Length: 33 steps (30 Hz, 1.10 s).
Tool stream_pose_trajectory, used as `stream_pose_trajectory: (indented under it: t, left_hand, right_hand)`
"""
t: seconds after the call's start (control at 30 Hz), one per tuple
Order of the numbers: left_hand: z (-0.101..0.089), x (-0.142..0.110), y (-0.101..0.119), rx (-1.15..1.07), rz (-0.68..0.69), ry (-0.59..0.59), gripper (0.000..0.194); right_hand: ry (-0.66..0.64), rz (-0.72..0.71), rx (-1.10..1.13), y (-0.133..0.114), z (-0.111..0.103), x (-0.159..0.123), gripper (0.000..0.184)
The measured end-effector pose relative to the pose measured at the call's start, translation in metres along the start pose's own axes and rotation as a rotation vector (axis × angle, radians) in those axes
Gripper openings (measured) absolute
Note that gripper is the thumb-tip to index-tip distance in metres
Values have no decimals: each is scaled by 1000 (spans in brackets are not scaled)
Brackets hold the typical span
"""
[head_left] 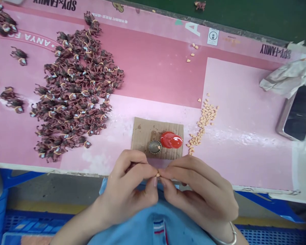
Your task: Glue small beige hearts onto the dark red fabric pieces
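My left hand [129,185] and my right hand [201,194] meet fingertip to fingertip just below the table's near edge. Both are pinched shut on one tiny orange piece [158,174] between them. Straight ahead lies a small cardboard square [142,134] with a red cap [171,140] and a round metal bottle cap [155,147] on it. A scatter of small orange pieces [203,122] lies to the right of the card. A big heap of dark brown toy figures [75,90] covers the table's left half.
The table has a pink printed sheet [158,68] on it. A crumpled grey cloth [287,78] and a phone [298,114] sit at the far right. Stray figures [12,98] lie at the left. Blue crates [5,217] stand below the table edge.
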<state>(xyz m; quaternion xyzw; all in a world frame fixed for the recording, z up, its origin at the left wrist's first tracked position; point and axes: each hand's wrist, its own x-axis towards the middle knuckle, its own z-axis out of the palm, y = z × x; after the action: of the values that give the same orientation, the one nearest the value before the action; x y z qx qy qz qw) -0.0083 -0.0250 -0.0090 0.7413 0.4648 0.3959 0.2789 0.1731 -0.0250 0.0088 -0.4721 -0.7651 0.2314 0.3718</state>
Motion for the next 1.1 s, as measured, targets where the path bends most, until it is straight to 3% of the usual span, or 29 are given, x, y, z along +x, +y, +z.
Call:
stream_pose_trajectory:
  t: [0.2,0.6,0.77,0.97,1.1]
  left_hand:
    - [1,2,1,94,42,-33,21]
    - [-3,4,1,74,35,-129,20]
    - [-12,3,-4,78,11,-71,22]
    - [-26,-9,-16,-23,-68,35,37]
    - [-31,-16,-19,-112,-141,20,40]
  right_hand:
    - [-2,13,-53,0,1,1,17]
    - [-8,23,-81,8,-5,2,22]
    - [34,83,-334,19,-19,3,22]
    - [-83,-16,-494,20,-26,15,23]
    - [-132,-41,-552,15,-27,19,20]
